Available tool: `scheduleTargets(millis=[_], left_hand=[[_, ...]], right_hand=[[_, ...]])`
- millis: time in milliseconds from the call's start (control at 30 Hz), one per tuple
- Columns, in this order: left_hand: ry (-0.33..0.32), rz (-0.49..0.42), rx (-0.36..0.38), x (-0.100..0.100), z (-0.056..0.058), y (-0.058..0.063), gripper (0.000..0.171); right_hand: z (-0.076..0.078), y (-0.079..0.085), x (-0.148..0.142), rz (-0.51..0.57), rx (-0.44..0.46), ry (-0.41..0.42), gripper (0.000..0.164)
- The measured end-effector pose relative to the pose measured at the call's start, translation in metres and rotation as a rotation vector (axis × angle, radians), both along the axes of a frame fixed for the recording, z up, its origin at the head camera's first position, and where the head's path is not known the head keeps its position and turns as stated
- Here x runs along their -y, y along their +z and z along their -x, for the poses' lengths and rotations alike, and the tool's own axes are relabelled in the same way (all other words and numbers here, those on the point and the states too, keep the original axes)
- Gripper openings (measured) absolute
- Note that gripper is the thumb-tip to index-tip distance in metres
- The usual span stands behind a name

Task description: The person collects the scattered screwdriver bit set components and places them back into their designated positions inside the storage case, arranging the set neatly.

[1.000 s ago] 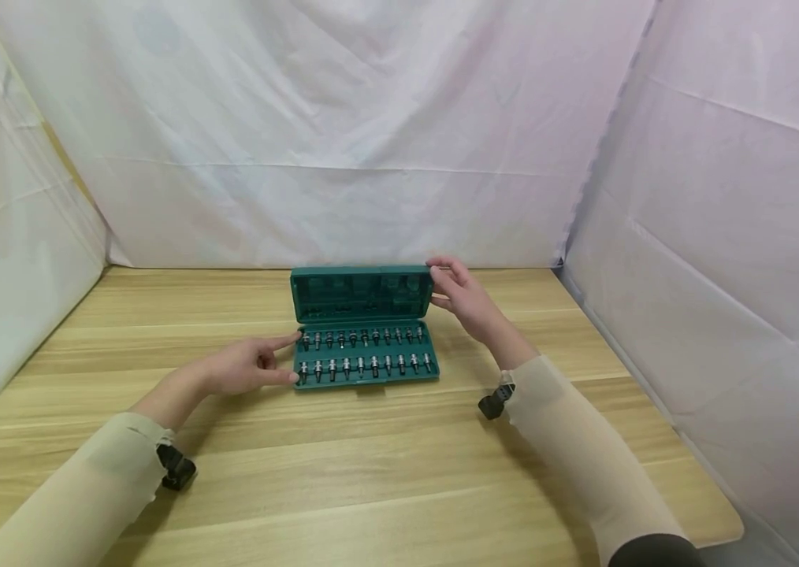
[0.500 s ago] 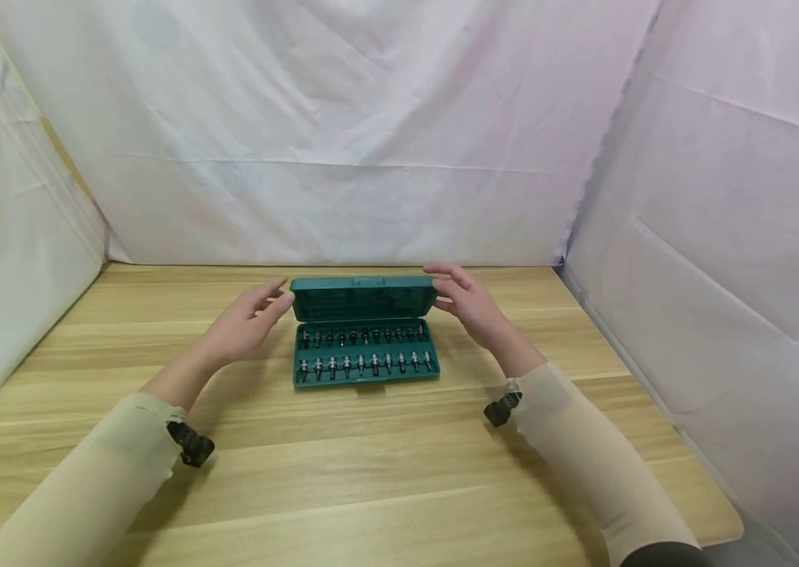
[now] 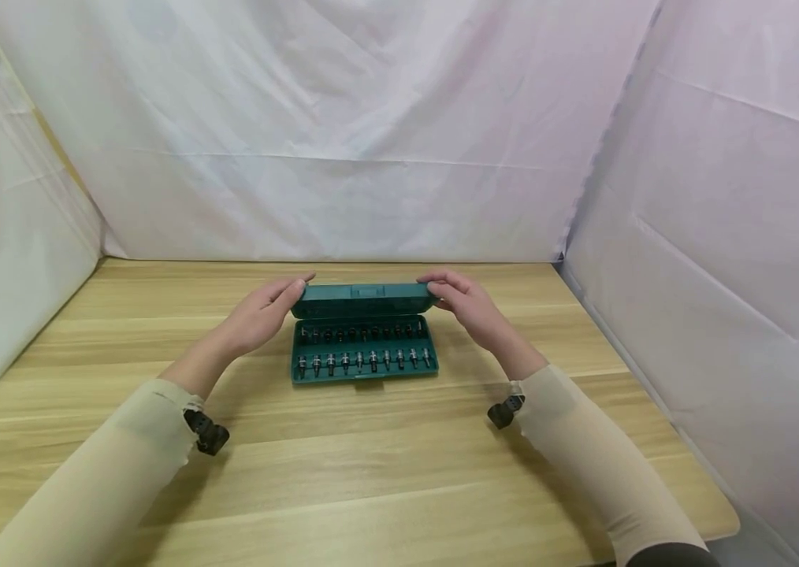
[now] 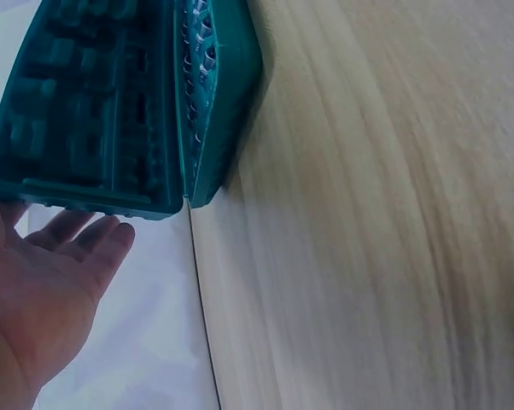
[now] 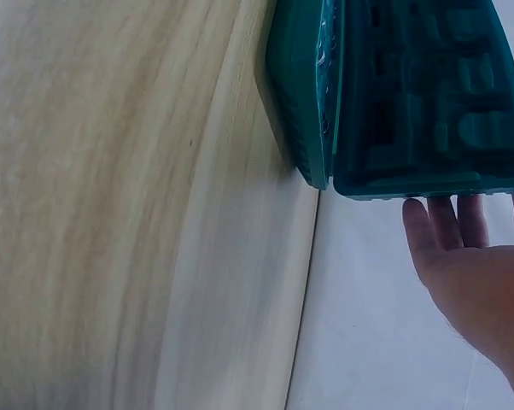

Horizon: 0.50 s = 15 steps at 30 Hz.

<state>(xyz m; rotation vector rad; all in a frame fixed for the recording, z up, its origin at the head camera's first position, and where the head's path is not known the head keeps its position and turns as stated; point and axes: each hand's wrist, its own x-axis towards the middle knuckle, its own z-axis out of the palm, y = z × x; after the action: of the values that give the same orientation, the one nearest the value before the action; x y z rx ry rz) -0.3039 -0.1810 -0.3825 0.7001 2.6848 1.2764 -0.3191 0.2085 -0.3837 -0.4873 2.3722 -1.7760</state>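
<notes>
A green plastic socket case (image 3: 362, 343) sits on the table with its lid (image 3: 369, 302) raised partway and leaning over the tray. Two rows of metal bit sockets (image 3: 373, 361) stand in the tray; the back row is in the lid's shadow. My left hand (image 3: 261, 315) holds the lid's left corner, thumb at the front edge and fingers behind. At the right corner, my right hand (image 3: 469, 305) grips the lid in the same way. Both wrist views show the lid's moulded inner side (image 4: 78, 111), with fingertips (image 5: 419, 220) along its short edge.
The wood-grain table (image 3: 371, 465) reaches back to a white cloth backdrop (image 3: 364, 205). More white cloth (image 3: 726, 236) hangs along the right side. A small black camera (image 3: 209, 433) is strapped at the left wrist, another (image 3: 506, 412) at the right.
My left hand has left the tray's left edge and moved up to the lid's left corner. The lid has tilted forward and down, with my right hand staying at its right corner.
</notes>
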Motion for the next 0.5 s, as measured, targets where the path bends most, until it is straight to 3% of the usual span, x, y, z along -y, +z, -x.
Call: scheduleTargets(millis=[167,400,500], left_hand=[[-0.042,0.006,0.023,0.002,-0.003,-0.002,0.061],[-0.123,0.032,0.042,0.0,-0.008,-0.009,0.058],[-0.128,0.063,0.04,0.001,-0.011,-0.012,0.059]], right_hand=[[-0.003,0.001,0.0,-0.177,-0.02,0.077,0.048],[-0.005,-0.004,-0.003,-0.317,-0.056,0.21,0.05],[-0.007,-0.006,-0.006,-0.391,-0.074,0.236,0.051]])
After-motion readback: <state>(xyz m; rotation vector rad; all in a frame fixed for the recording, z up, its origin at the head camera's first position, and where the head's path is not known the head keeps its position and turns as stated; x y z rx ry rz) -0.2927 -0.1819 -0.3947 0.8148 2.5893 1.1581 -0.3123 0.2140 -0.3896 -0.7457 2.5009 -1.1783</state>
